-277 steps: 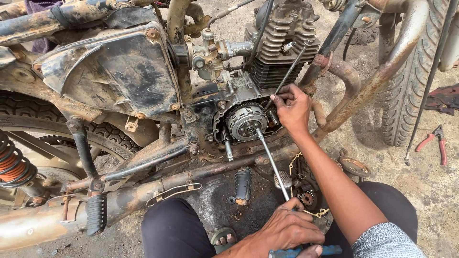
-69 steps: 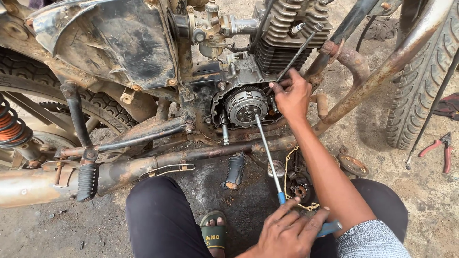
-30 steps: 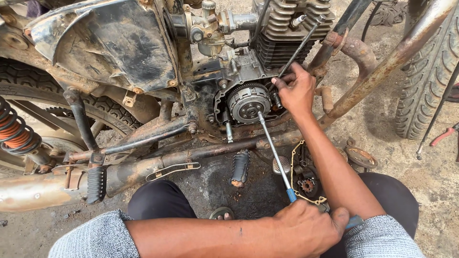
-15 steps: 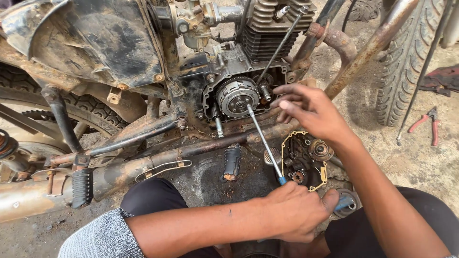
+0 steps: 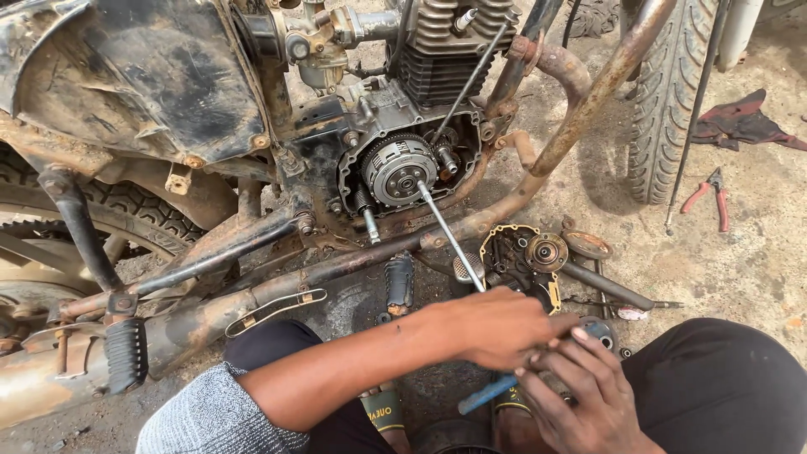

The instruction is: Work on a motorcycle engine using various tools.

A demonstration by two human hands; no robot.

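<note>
At the far left, a black ribbed rubber footpeg hangs off the rusty steel lower frame tube of a worn, grimy motorcycle, under its scuffed black side panel. Further right, the engine stands open: the round grey metal clutch assembly shows in the uncovered crankcase below the finned grey cylinder.

A long screwdriver with a bright steel shaft and blue handle runs from the clutch's centre, where its tip rests, down and to the right toward the person. The left hand, reaching across from a grey knit sleeve, is closed around the upper part of the handle, so the shaft comes out above its knuckles and the blue end pokes out beneath it. The right hand lies just beside and partly under the left, fingers curled loosely against the same handle; how firmly it grips I cannot tell.

Right of the shaft, the removed dark metal engine cover with a yellowish gasket edge lies on the dirt ground. Beyond it stands the treaded black front tyre, and farther right lie red-handled pliers and a dark red rag.
</note>
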